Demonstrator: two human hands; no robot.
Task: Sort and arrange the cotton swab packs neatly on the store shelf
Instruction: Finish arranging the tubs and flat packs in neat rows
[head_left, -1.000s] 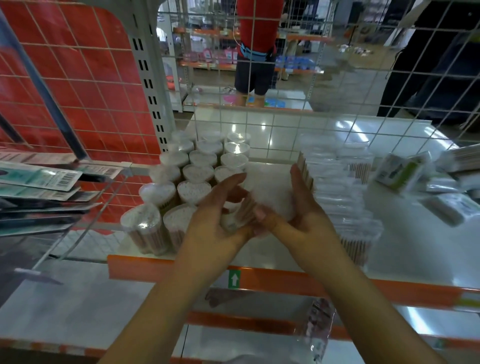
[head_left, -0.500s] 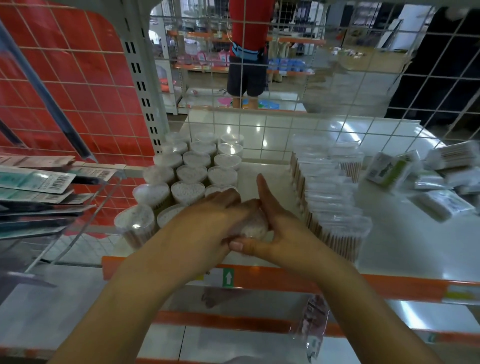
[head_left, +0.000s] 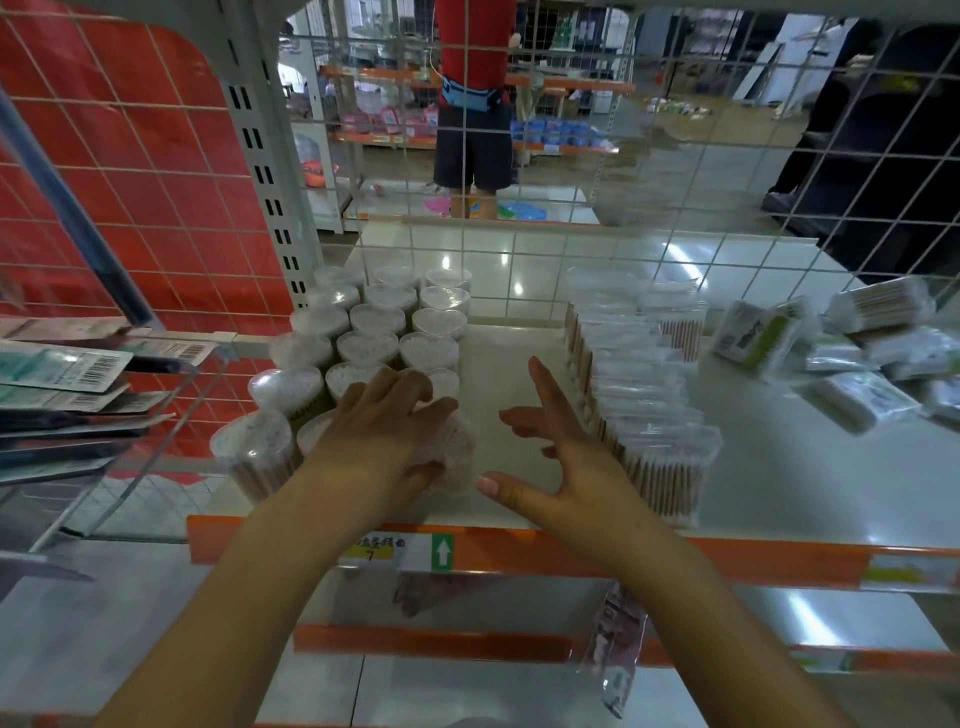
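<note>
My left hand (head_left: 387, 431) grips a heart-shaped clear tub of cotton swabs (head_left: 454, 454) standing on the white shelf (head_left: 779, 483), at the front right of a block of like tubs (head_left: 374, 338). Fingers cover its top and the thumb wraps its front. My right hand (head_left: 556, 457) hovers just right of it, fingers spread and relaxed, holding nothing. A row of rectangular swab boxes (head_left: 644, 405) stands to the right of that hand.
Loose bagged swab packs (head_left: 852, 353) lie jumbled at the far right. A wire grid (head_left: 571, 171) backs the shelf, with a person standing beyond it. An orange price rail (head_left: 571, 553) edges the shelf front. Carded items (head_left: 62, 384) hang at left.
Both hands held the tub together above the shelf; now it stands at the front of the block under my left hand, and my right hand has let go and drawn right.
</note>
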